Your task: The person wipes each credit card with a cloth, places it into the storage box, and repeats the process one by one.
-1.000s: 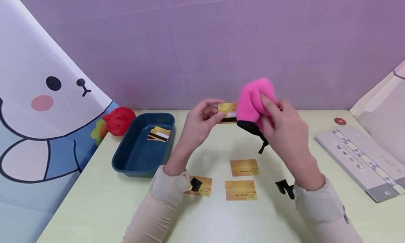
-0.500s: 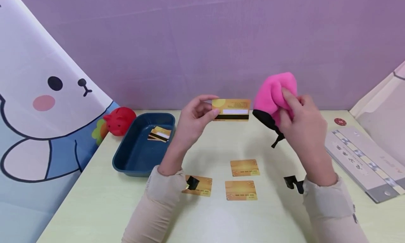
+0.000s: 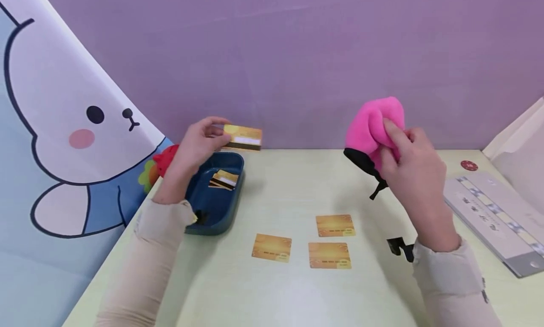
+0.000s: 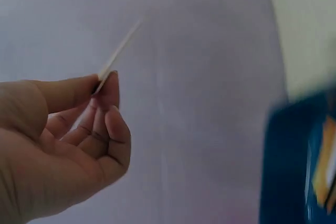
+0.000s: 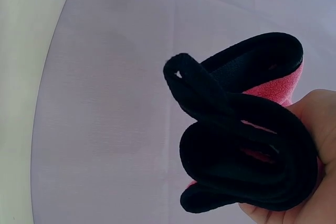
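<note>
My left hand (image 3: 195, 145) pinches a gold bank card (image 3: 243, 136) by its left edge, thumb in front, above the far end of a blue tray (image 3: 236, 202). The card's back, with its dark stripe, faces me; in the left wrist view it appears edge-on. Several similar cards (image 3: 224, 179) lie overlapped in the tray. Off to the right, my right hand (image 3: 418, 176) grips a bunched pink fleece item (image 3: 369, 126) with black edging, held up in the air. Its folded black trim and a small loop (image 5: 191, 85) show in the right wrist view; its kind is unclear.
Three gold cards lie face up on the table: a left one (image 3: 272, 248), a far one (image 3: 335, 226) and a near one (image 3: 329, 255). A red piggy bank (image 3: 163, 160) is partly hidden behind my left hand. At right are a grey booklet (image 3: 493, 218) and a red chip (image 3: 469, 165).
My hands have parted: the card has come out from behind the pink fleece item and travelled left with my left hand to above the tray. My right hand has shifted right, still holding the fleece.
</note>
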The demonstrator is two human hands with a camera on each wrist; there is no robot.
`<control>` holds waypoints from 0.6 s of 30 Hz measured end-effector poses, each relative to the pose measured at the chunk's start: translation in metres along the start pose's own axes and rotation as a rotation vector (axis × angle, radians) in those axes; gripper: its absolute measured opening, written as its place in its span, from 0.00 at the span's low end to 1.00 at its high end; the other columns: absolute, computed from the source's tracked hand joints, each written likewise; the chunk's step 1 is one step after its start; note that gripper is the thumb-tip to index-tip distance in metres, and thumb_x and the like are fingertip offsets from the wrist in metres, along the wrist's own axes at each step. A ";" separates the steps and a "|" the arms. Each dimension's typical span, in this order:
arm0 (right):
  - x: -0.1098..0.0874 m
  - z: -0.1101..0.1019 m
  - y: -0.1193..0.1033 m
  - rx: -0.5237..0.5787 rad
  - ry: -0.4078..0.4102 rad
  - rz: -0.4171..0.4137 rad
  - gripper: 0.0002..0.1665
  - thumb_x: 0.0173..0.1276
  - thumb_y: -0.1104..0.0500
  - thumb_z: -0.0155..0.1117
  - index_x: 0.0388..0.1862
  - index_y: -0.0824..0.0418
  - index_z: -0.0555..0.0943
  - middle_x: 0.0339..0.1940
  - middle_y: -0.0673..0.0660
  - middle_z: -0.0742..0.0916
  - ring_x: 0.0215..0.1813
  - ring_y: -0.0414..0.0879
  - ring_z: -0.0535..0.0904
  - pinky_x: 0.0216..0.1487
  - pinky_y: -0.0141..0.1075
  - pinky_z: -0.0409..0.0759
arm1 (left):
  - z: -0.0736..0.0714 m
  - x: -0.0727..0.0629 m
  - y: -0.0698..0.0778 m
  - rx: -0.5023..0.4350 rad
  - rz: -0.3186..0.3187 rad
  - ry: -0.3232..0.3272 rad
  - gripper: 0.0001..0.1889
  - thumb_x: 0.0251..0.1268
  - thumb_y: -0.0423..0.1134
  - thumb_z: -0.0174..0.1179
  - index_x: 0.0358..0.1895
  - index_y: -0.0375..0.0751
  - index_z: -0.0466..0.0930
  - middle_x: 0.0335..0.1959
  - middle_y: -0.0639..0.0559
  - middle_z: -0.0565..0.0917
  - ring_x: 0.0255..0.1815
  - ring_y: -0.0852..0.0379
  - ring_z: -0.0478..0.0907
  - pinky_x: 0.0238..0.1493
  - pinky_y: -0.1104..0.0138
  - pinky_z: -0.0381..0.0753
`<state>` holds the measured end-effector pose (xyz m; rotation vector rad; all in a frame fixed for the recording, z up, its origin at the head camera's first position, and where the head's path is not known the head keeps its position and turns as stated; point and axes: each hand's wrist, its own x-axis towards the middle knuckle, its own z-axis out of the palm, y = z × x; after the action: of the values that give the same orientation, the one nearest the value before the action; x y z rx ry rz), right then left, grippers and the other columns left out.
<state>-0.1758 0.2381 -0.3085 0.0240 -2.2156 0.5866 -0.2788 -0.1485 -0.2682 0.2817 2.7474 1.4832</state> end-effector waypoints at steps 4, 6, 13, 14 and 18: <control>0.000 0.001 0.000 0.006 0.008 -0.006 0.23 0.71 0.59 0.58 0.64 0.53 0.81 0.41 0.69 0.82 0.38 0.63 0.78 0.27 0.62 0.70 | -0.023 0.011 -0.024 0.168 -0.125 -0.104 0.23 0.74 0.37 0.57 0.69 0.38 0.70 0.58 0.36 0.77 0.48 0.47 0.78 0.44 0.71 0.80; 0.001 0.002 0.000 0.008 0.012 -0.005 0.23 0.71 0.58 0.58 0.64 0.52 0.81 0.41 0.69 0.82 0.38 0.64 0.78 0.28 0.62 0.70 | -0.030 0.015 -0.035 0.231 -0.185 -0.162 0.23 0.75 0.38 0.57 0.69 0.38 0.69 0.60 0.35 0.76 0.48 0.45 0.78 0.44 0.70 0.81; 0.002 0.000 -0.002 -0.003 0.006 0.011 0.23 0.72 0.57 0.59 0.64 0.52 0.81 0.40 0.69 0.82 0.37 0.64 0.77 0.28 0.61 0.70 | -0.039 0.032 -0.064 0.285 -0.336 -0.281 0.24 0.73 0.36 0.57 0.69 0.34 0.68 0.62 0.32 0.73 0.48 0.42 0.78 0.49 0.63 0.82; 0.002 0.000 -0.002 -0.003 0.004 0.014 0.23 0.72 0.57 0.59 0.65 0.52 0.81 0.40 0.69 0.82 0.37 0.64 0.77 0.28 0.61 0.70 | -0.039 0.034 -0.067 0.291 -0.346 -0.294 0.24 0.73 0.36 0.57 0.69 0.34 0.68 0.62 0.33 0.73 0.48 0.42 0.79 0.51 0.61 0.82; 0.002 -0.001 -0.003 -0.002 0.004 0.013 0.23 0.72 0.57 0.59 0.65 0.52 0.81 0.40 0.69 0.82 0.37 0.63 0.77 0.28 0.61 0.70 | -0.033 0.043 -0.074 0.303 -0.373 -0.329 0.24 0.73 0.35 0.56 0.68 0.33 0.69 0.61 0.33 0.74 0.48 0.43 0.80 0.59 0.52 0.80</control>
<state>-0.1759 0.2363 -0.3056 0.0075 -2.2142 0.5904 -0.3351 -0.2088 -0.3085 0.0061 2.5632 0.8505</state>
